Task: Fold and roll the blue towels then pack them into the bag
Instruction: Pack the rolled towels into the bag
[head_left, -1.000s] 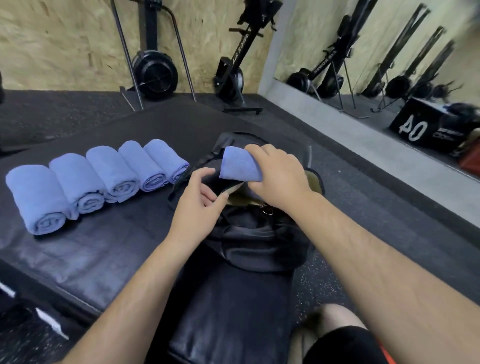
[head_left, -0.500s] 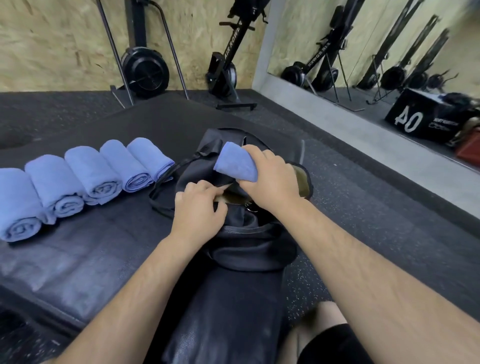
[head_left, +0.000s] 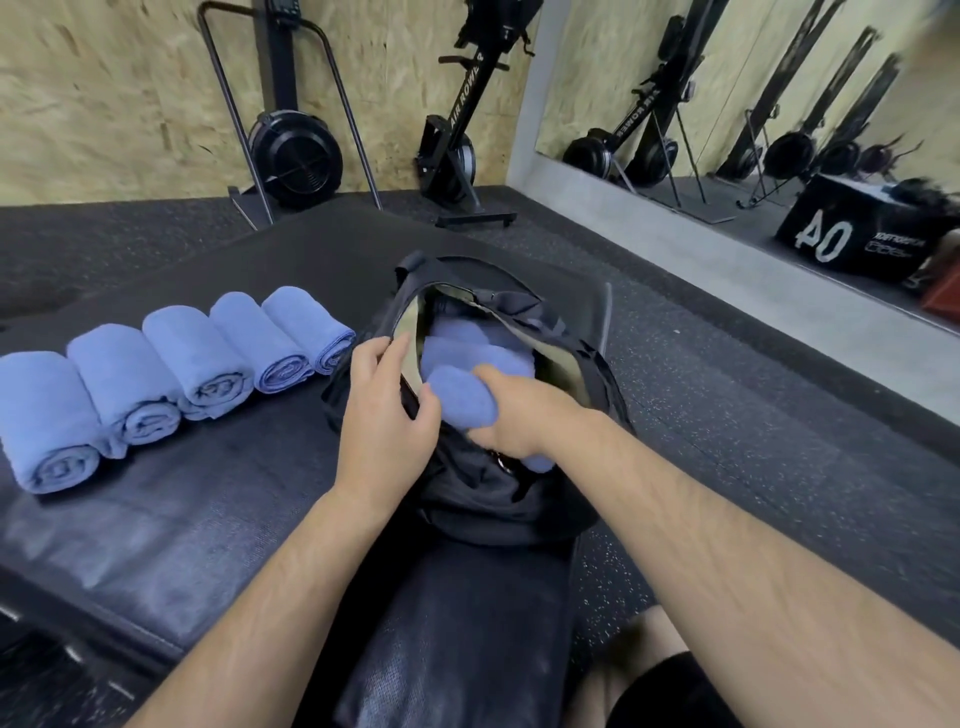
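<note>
My left hand grips the left rim of the bag, whose mouth gapes open. My right hand is curled round a rolled towel at the opening, its far end inside. The bag sits at the right edge of the surface. Just past the held roll, packed towels lie inside. Left of the bag, five rolls line up side by side, touching, reaching the left edge. Beyond, two rowers stand by the wall.
</note>
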